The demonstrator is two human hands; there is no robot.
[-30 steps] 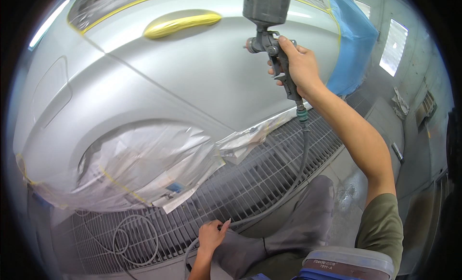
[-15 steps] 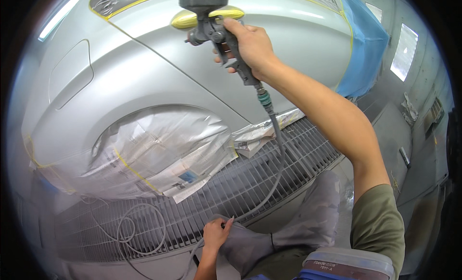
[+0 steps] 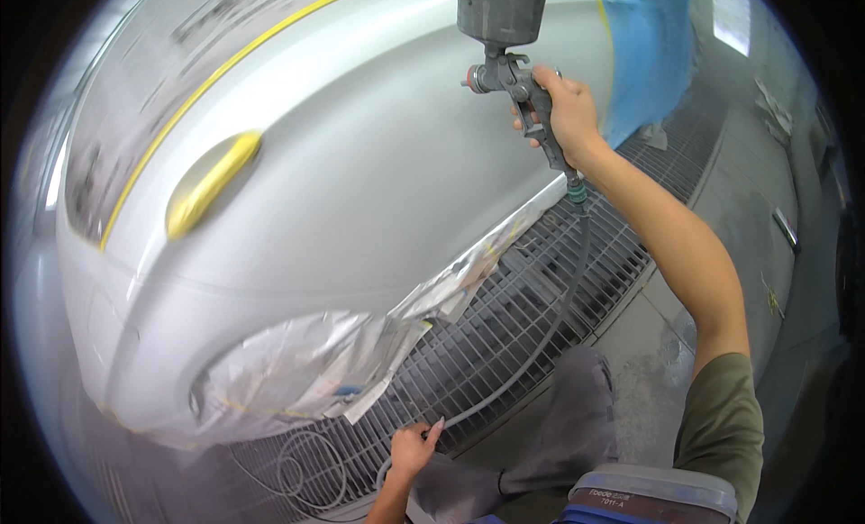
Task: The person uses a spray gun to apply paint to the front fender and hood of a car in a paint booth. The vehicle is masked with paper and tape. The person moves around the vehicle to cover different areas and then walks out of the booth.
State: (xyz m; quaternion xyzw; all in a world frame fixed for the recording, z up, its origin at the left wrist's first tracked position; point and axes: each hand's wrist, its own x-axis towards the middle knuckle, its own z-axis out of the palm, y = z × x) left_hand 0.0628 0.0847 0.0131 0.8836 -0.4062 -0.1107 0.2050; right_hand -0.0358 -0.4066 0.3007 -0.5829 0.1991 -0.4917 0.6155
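My right hand [image 3: 573, 111] is wrapped round the grip of a dark grey spray gun [image 3: 510, 81], its cup on top and its nozzle pointing left. Behind the gun lies the silvery car side panel [image 3: 378, 177]. A door handle [image 3: 214, 189] masked in yellow is further left. Grey air hose [image 3: 566, 312] hangs from the green fitting under the grip and curves down to my left hand [image 3: 414, 448], which is closed round it near my leg. Masking paper [image 3: 293, 357] covers the wheel arch, and a blue sheet [image 3: 641, 60] covers the car's far right part.
Metal floor grating [image 3: 500, 344] runs along beneath the car, with loose hose coils [image 3: 311, 465] at lower left. A small tube-like thing [image 3: 786, 230] and crumpled paper [image 3: 773, 109] are on the right. A clear-rimmed mask part [image 3: 653, 488] blocks the lower edge.
The view has turned, and the spray gun has gone from beside the yellow handle rightward along the panel toward the blue sheet. My left hand stays on the hose, slightly lower in view.
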